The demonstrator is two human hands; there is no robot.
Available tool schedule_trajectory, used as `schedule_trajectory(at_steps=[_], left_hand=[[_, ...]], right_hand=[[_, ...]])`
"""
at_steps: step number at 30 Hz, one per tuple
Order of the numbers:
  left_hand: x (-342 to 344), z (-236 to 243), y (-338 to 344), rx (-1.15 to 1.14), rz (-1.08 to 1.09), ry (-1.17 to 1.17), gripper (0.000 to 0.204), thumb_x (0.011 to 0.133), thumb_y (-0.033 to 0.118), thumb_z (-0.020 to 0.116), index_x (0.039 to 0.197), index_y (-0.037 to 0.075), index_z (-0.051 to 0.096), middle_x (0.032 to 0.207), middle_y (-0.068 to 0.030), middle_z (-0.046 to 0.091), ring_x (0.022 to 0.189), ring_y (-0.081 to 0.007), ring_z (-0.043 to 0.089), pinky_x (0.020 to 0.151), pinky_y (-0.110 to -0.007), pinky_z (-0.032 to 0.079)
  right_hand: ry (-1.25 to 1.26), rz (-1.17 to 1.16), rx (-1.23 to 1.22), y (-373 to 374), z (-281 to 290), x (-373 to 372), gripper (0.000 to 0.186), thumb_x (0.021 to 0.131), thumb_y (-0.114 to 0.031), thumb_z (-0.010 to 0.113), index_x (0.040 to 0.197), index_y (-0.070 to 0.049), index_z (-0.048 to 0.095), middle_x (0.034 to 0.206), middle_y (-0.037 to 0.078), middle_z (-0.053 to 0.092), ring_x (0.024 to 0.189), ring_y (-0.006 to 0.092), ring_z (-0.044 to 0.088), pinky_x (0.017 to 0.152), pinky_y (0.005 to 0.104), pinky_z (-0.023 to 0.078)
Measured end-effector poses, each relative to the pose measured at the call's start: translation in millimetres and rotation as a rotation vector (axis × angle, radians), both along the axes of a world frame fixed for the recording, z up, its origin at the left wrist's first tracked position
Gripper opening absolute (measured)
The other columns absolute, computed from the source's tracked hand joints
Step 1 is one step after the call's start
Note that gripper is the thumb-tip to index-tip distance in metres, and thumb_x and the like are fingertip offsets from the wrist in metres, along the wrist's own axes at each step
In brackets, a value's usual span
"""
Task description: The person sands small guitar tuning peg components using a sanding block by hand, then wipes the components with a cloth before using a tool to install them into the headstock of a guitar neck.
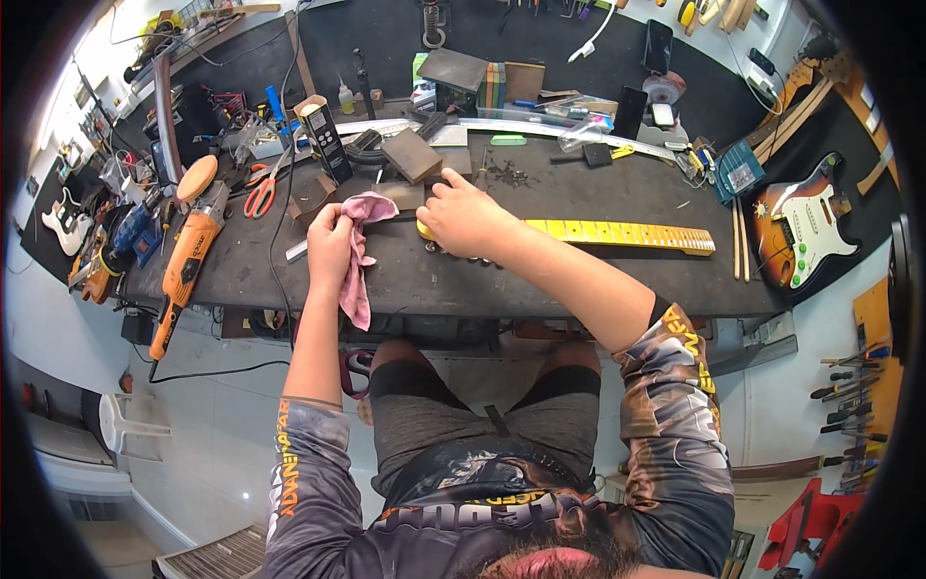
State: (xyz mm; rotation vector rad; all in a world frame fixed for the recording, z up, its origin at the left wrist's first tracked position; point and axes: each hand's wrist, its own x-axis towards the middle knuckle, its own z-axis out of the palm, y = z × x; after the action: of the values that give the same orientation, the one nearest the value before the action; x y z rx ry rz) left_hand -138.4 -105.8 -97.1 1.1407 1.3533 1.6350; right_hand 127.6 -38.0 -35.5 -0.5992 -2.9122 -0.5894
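Note:
A crumpled pink cloth (355, 280) hangs from my left hand (331, 241), its fingers closed round the upper part. Over the headstock end of a yellow guitar neck (617, 233) lies my right hand (465, 220), gripping it as far as I can see, with its upper fingers lifted toward a brown block. The neck lies across the bench, dotted fretboard facing up, its far end pointing right. My right hand and forearm cover much of the headstock. Several small dark parts (431, 247) sit just below that hand.
An orange power sander (188, 256) with a cord and red-handled scissors (260, 193) lie left on the dark workbench (579, 280). Behind my hands are a brown block (412, 156), a black box (325, 140) and a long metal ruler (540, 128). A sunburst guitar body (808, 227) is at right.

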Motion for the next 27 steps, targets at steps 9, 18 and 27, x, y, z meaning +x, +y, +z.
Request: schedule_trajectory(at_steps=[9, 18, 27], left_hand=[[-0.4, -0.5, 0.6, 0.012, 0.015, 0.044, 0.017, 0.109, 0.005, 0.058, 0.113, 0.001, 0.074, 0.084, -0.0015, 0.069, 0.064, -0.0081, 0.062, 0.053, -0.026, 0.050], [-3.7, -2.6, 2.3, -0.005, 0.011, 0.002, 0.016, 0.108, 0.006, 0.059, 0.112, 0.002, 0.074, 0.081, -0.0005, 0.066, 0.059, -0.0068, 0.058, 0.048, -0.025, 0.047], [-1.2, -2.9, 2.7, 0.009, 0.011, 0.017, 0.015, 0.109, 0.006, 0.059, 0.112, 0.002, 0.074, 0.081, -0.0004, 0.066, 0.059, -0.0067, 0.057, 0.047, -0.025, 0.047]], right_hand=[[0.025, -0.053, 0.069, -0.8, -8.5, 4.0, 0.017, 0.101, -0.019, 0.061, 0.102, -0.005, 0.071, 0.099, 0.012, 0.077, 0.108, 0.0311, 0.071, 0.120, 0.0501, 0.041], [-0.047, -0.060, -0.037, -10.5, 14.0, 20.7, 0.021, 0.093, -0.017, 0.074, 0.110, -0.005, 0.078, 0.103, 0.011, 0.077, 0.117, 0.0297, 0.069, 0.131, 0.0527, 0.035], [-0.036, -0.039, 0.002, -11.4, 7.5, 20.2, 0.018, 0.096, -0.014, 0.073, 0.112, -0.008, 0.078, 0.106, 0.007, 0.078, 0.120, 0.0283, 0.068, 0.132, 0.0533, 0.034]])
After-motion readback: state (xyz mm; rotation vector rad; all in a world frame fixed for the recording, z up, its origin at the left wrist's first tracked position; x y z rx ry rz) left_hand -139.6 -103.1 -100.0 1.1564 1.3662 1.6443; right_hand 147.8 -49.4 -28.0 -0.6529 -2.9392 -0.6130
